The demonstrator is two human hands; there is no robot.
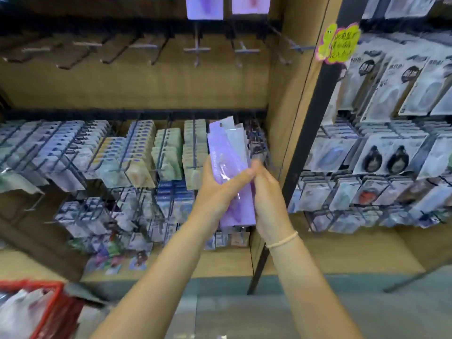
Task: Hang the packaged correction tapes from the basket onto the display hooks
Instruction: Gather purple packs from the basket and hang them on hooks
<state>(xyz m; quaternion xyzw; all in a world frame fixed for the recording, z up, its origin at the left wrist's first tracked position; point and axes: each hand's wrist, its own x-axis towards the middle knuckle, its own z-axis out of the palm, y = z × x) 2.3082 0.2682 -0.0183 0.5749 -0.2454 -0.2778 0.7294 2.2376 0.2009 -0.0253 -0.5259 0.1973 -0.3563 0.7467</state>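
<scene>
Hands gripping purple correction-tape packs (231, 152): left hand (215, 189) curling round them, right hand (266, 192) pinching their edge, below empty hooks (197, 48). Pkgs probably light, slick, bendy; best held nr hang-hole. Basket (36, 309) lower-left.

yellow-green sticker (338, 44) on shelf post: handwritten characters, blurred; package print unreadable.

Wooden shelving (137, 89), black upright (315, 113), grey floor (244, 314).
</scene>
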